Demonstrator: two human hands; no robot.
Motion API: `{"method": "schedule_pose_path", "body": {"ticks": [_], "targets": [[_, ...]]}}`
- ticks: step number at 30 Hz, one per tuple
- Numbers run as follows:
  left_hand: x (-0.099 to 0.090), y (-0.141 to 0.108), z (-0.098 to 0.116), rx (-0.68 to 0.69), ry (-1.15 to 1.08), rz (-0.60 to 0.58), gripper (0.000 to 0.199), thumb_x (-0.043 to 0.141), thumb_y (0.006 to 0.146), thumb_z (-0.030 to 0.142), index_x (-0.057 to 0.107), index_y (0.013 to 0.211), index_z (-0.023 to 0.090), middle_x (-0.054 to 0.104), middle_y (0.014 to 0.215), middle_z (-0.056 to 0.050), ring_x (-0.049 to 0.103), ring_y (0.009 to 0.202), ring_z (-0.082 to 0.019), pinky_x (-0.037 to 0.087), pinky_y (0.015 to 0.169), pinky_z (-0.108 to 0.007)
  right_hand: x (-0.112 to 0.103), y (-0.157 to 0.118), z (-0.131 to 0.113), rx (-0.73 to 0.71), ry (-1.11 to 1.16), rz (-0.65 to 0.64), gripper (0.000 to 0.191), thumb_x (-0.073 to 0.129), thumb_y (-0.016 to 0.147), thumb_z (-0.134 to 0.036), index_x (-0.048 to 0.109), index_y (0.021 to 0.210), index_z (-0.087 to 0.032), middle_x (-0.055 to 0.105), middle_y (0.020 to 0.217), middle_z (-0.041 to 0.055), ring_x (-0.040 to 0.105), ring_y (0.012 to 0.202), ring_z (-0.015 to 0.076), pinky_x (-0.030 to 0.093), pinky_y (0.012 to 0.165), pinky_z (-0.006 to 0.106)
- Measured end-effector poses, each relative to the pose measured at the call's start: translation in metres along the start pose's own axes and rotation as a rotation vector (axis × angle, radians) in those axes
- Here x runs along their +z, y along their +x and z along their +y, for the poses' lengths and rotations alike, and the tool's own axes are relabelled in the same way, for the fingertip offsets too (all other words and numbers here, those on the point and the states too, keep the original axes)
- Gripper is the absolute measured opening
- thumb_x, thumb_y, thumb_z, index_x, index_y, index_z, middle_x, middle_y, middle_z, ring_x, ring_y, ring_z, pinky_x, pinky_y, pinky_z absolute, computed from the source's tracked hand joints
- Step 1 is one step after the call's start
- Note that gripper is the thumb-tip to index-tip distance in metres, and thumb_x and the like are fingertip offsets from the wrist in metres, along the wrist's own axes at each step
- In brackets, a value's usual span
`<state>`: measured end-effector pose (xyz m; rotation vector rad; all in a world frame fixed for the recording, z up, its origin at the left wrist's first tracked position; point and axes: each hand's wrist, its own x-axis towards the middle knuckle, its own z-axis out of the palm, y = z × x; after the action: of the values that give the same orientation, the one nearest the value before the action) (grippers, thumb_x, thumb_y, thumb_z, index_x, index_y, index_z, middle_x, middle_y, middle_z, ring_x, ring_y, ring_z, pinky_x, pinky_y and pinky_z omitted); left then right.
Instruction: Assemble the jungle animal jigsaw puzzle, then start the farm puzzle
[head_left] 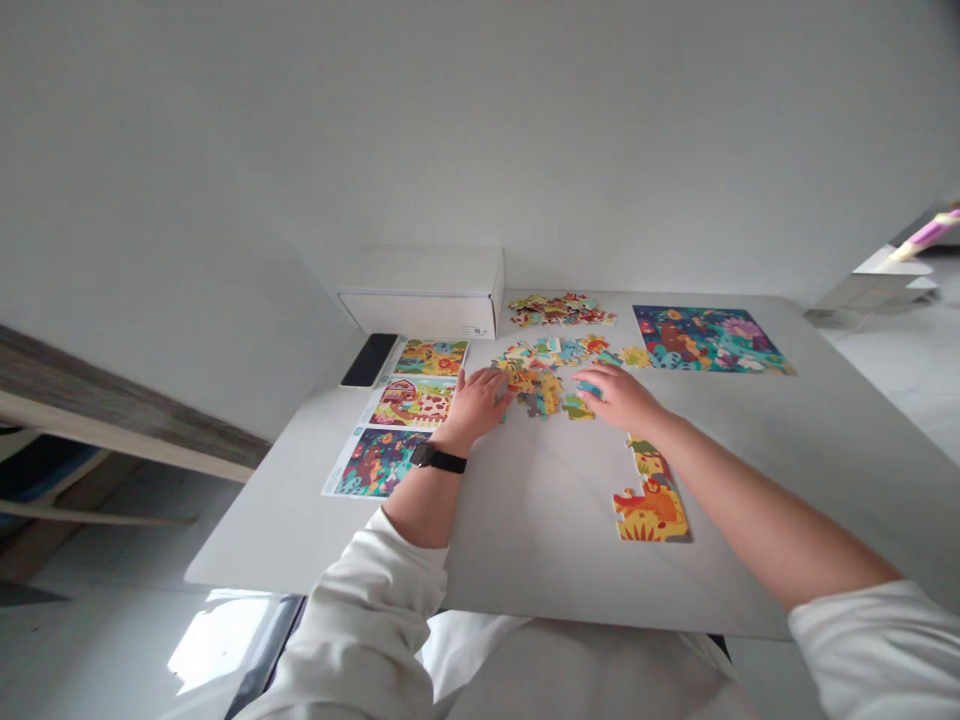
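My left hand (480,400) lies palm down at the left edge of a loose heap of puzzle pieces (536,385), its fingers somewhat apart and touching pieces. At the heap's right side, my right hand (619,396) has a small blue puzzle piece (589,388) between thumb and fingers. Just below that piece lies a green and yellow piece (577,408) on the table. Beside my right forearm is a joined strip of pieces (651,510) with an orange lion and yellow ground; my forearm passes close to its upper end.
Picture cards (409,402) and a dark phone (369,360) lie at the left of the table (525,560). A white box (427,300) stands behind them. Another pile of pieces (562,309) is at the back, with a dark blue assembled puzzle (709,340) at the right.
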<state>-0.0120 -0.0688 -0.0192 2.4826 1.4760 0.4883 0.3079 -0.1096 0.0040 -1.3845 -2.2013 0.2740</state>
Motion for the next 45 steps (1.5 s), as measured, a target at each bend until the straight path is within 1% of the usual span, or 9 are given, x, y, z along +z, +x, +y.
{"method": "schedule_pose_path", "body": {"ticks": [7,13,19,23,28,33,36,41,45], "targets": [[0.001,-0.002,-0.003,-0.034,0.021,0.049,0.037,0.061,0.107,0.039,0.077,0.14,0.032,0.07,0.151,-0.012,0.06,0.146,-0.037,0.024,0.137,-0.07,0.048,0.082,-0.025,-0.059,-0.184,-0.123,0.041,0.064,0.107,-0.025,0.077,0.146,-0.028,0.075,0.146,0.0123,0.069,0.136,0.0339,0.051,0.122,0.053],[0.002,-0.002,-0.003,-0.024,0.034,0.035,0.039,0.065,0.107,0.049,0.079,0.14,0.035,0.067,0.151,-0.012,0.058,0.145,-0.037,0.023,0.137,-0.071,0.068,0.105,-0.029,-0.013,-0.252,-0.188,0.04,0.067,0.108,-0.034,0.077,0.147,-0.035,0.079,0.133,0.0122,0.073,0.128,0.0347,0.055,0.116,0.053],[0.003,-0.002,-0.004,-0.032,0.02,0.034,0.037,0.068,0.106,0.049,0.08,0.139,0.041,0.065,0.154,-0.01,0.057,0.146,-0.036,0.025,0.137,-0.069,0.062,0.095,-0.006,-0.013,-0.274,-0.156,0.031,0.066,0.107,-0.027,0.086,0.13,-0.03,0.078,0.138,0.0131,0.071,0.13,0.0341,0.051,0.12,0.054],[0.004,-0.002,-0.004,-0.033,0.02,0.024,0.038,0.068,0.105,0.05,0.08,0.14,0.042,0.064,0.154,-0.01,0.056,0.146,-0.038,0.024,0.136,-0.071,0.052,0.082,0.009,-0.011,-0.299,-0.142,0.027,0.067,0.105,-0.027,0.089,0.119,-0.032,0.08,0.131,0.0104,0.072,0.124,0.0319,0.054,0.118,0.053],[0.004,-0.001,-0.005,-0.022,0.021,0.016,0.037,0.068,0.105,0.05,0.08,0.139,0.041,0.064,0.154,-0.011,0.054,0.149,-0.037,0.021,0.136,-0.073,0.034,0.064,0.016,0.019,-0.326,-0.161,0.029,0.066,0.102,-0.023,0.089,0.118,-0.029,0.08,0.133,0.0099,0.073,0.123,0.0314,0.056,0.114,0.049],[0.002,0.001,-0.002,-0.012,0.033,0.035,0.042,0.069,0.104,0.046,0.078,0.144,0.036,0.064,0.156,-0.013,0.054,0.15,-0.037,0.022,0.137,-0.07,0.018,0.049,0.016,0.072,-0.307,-0.181,0.028,0.068,0.099,-0.02,0.089,0.115,-0.028,0.08,0.131,0.0098,0.073,0.125,0.0323,0.056,0.114,0.048],[-0.001,0.0,0.003,0.053,0.004,0.035,0.045,0.068,0.105,0.042,0.074,0.149,0.036,0.065,0.159,-0.01,0.056,0.151,-0.035,0.024,0.139,-0.064,0.016,0.043,0.013,0.091,-0.302,-0.168,0.028,0.07,0.099,-0.019,0.089,0.117,-0.028,0.08,0.129,0.0104,0.074,0.124,0.0328,0.056,0.113,0.048],[-0.002,-0.004,0.012,0.196,-0.054,-0.077,0.038,0.067,0.106,0.042,0.077,0.142,0.039,0.068,0.161,-0.003,0.056,0.153,-0.033,0.023,0.14,-0.064,0.027,0.031,-0.005,-0.065,-0.235,-0.163,0.034,0.071,0.103,-0.027,0.083,0.135,-0.03,0.077,0.139,0.0105,0.07,0.131,0.0317,0.053,0.119,0.049],[-0.002,-0.005,0.013,0.108,-0.013,-0.019,0.029,0.062,0.109,0.04,0.083,0.129,0.036,0.076,0.149,-0.004,0.064,0.144,-0.033,0.022,0.139,-0.066,0.037,0.015,-0.016,-0.157,-0.249,-0.193,0.029,0.075,0.104,-0.033,0.085,0.13,-0.029,0.076,0.14,0.0118,0.068,0.133,0.0334,0.05,0.121,0.053]]}}
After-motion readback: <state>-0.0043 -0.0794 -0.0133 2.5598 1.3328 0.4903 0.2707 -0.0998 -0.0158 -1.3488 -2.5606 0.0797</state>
